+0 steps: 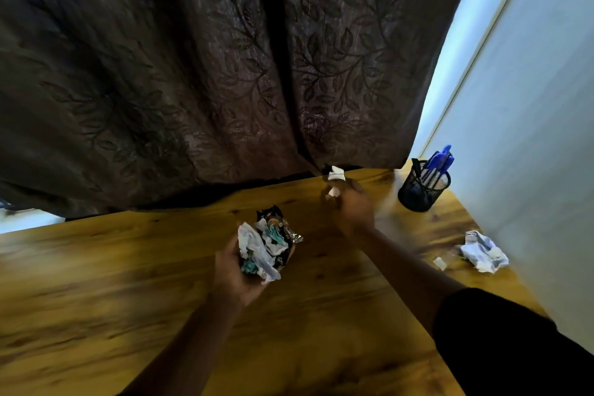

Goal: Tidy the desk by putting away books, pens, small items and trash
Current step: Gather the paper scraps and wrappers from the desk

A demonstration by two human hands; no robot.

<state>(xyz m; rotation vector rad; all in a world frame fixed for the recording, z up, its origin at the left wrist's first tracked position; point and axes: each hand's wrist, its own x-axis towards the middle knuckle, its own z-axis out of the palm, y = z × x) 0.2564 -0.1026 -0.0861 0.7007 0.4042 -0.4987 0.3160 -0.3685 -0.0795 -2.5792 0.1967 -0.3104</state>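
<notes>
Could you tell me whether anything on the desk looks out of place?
Yes. A crumpled paper and a small scrap lie loose on the desk by the wall, below the pen cup: trash not yet picked up.

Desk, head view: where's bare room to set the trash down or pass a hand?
Free: the desk left of the left hand with its trash bundle, and the near strip between the forearms. Crowded: the right side, with the pen cup, crumpled paper and small scrap, and the right hand on a paper scrap by the curtain.
</notes>
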